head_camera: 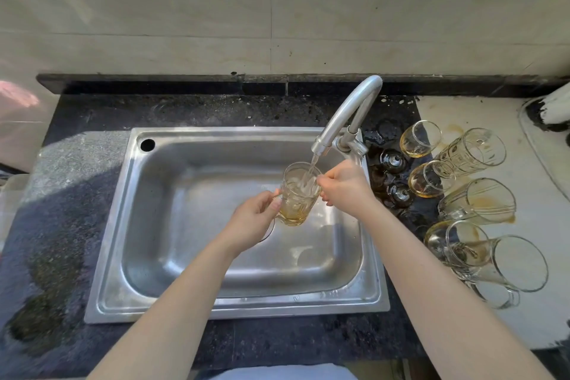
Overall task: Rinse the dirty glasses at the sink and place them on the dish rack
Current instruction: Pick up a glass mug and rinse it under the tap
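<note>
Head view: two hands (251,219) (347,187), seven glasses (297,194).

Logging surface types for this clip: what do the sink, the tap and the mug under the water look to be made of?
Sink: likely stainless steel, brushed, with dull grey reflections. Tap: matte silvery metal, alloy unclear. Mug: clear patterned glass; see-through, amber liquid showing at the bottom.

One steel sink (191,225) and one curved tap (348,114). Two bare hands, left (253,219) and right (347,187), share one glass mug (297,194). Six or seven stained glasses (476,200) wait on the counter; overlap blurs the count.
</note>
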A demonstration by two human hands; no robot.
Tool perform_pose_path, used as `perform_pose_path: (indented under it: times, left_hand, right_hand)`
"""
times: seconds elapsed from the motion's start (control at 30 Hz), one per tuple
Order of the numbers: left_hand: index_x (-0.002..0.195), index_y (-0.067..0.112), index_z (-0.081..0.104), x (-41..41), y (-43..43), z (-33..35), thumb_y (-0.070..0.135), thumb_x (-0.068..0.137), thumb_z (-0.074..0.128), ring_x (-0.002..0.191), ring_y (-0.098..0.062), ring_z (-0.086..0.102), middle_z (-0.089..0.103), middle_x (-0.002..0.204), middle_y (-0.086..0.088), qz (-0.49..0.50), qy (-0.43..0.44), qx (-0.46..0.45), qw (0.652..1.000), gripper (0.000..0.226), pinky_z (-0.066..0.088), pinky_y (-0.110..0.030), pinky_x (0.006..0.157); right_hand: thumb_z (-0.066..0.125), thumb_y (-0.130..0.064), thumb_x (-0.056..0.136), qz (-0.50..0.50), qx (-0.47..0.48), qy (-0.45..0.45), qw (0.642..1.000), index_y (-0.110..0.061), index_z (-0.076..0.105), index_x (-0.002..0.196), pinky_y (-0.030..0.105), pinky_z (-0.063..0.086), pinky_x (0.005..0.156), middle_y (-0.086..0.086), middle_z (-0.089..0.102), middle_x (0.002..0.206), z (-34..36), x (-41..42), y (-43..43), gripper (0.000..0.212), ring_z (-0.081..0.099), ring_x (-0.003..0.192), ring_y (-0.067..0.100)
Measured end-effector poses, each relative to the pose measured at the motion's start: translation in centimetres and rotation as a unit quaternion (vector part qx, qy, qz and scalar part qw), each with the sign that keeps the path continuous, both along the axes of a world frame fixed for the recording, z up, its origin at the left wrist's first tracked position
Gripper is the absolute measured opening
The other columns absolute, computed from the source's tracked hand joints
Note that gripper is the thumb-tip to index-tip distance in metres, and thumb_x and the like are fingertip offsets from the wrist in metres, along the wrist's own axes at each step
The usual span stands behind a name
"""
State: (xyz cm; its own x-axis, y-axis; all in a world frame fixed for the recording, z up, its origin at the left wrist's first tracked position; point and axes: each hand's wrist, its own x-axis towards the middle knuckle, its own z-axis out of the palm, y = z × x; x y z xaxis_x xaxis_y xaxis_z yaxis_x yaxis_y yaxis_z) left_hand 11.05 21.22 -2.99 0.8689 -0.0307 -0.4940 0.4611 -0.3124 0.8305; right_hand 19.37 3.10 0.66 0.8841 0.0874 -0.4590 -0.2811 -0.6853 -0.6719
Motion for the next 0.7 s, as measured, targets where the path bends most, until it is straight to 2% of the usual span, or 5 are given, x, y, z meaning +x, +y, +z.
perform_pose_path:
  times: [0.1, 0.27, 0.37, 0.6, 0.7]
  left_hand:
    - [0.087, 0.020, 0.061, 0.4, 0.0, 0.0, 0.051, 0.087, 0.048, 0.080, -0.014, 0.054, 0.063, 0.081, 0.008, -0.021, 0.005, 0.012, 1.000, 0.033, 0.042, -0.032, 0.077]
    - [0.074, 0.024, 0.056, 0.4, -0.2, 0.0, 0.034, 0.097, 0.050, 0.070, -0.013, 0.050, 0.060, 0.073, 0.003, -0.014, 0.004, 0.046, 0.999, 0.026, 0.037, -0.029, 0.068]
    - [0.075, 0.021, 0.058, 0.5, 0.0, -0.3, 0.030, 0.097, 0.051, 0.079, -0.016, 0.056, 0.071, 0.090, -0.008, 0.020, 0.013, 0.035, 0.999, 0.025, 0.040, -0.027, 0.069]
    - [0.080, 0.019, 0.060, 0.7, 0.1, -0.8, 0.035, 0.096, 0.050, 0.079, -0.018, 0.056, 0.069, 0.088, -0.004, 0.007, 0.005, 0.062, 0.998, 0.025, 0.043, -0.031, 0.074]
    - [0.082, 0.013, 0.060, 0.3, 0.3, -0.4, 0.023, 0.098, 0.050, 0.078, -0.008, 0.053, 0.065, 0.086, 0.008, 0.074, -0.026, 0.002, 0.997, 0.021, 0.041, -0.018, 0.068]
  right_hand:
    - [0.055, -0.012, 0.089, -0.014, -0.010, 0.048, 0.999, 0.010, 0.066, 0.068, 0.037, 0.058, 0.064, 0.017, 0.063, 0.058, -0.4, 0.5, -0.4, 0.032, 0.060, 0.051, 0.022]
    - [0.057, -0.010, 0.089, -0.035, -0.016, 0.100, 0.994, 0.007, 0.068, 0.074, 0.032, 0.055, 0.059, 0.014, 0.062, 0.057, -0.4, 1.1, -0.1, 0.025, 0.058, 0.049, 0.022]
    - [0.057, -0.001, 0.088, -0.025, 0.002, 0.154, 0.988, 0.003, 0.059, 0.065, 0.030, 0.046, 0.048, 0.013, 0.054, 0.050, -0.4, 1.1, 0.2, 0.024, 0.053, 0.045, 0.024]
    - [0.056, 0.006, 0.084, -0.050, 0.025, 0.172, 0.983, -0.001, 0.052, 0.055, 0.023, 0.038, 0.039, 0.010, 0.049, 0.048, 0.0, 1.4, 0.2, 0.030, 0.044, 0.037, 0.019]
    - [0.061, -0.006, 0.087, -0.038, 0.021, 0.134, 0.990, 0.003, 0.064, 0.067, 0.025, 0.047, 0.045, 0.014, 0.059, 0.055, 0.4, 1.4, 1.5, 0.022, 0.055, 0.042, 0.018]
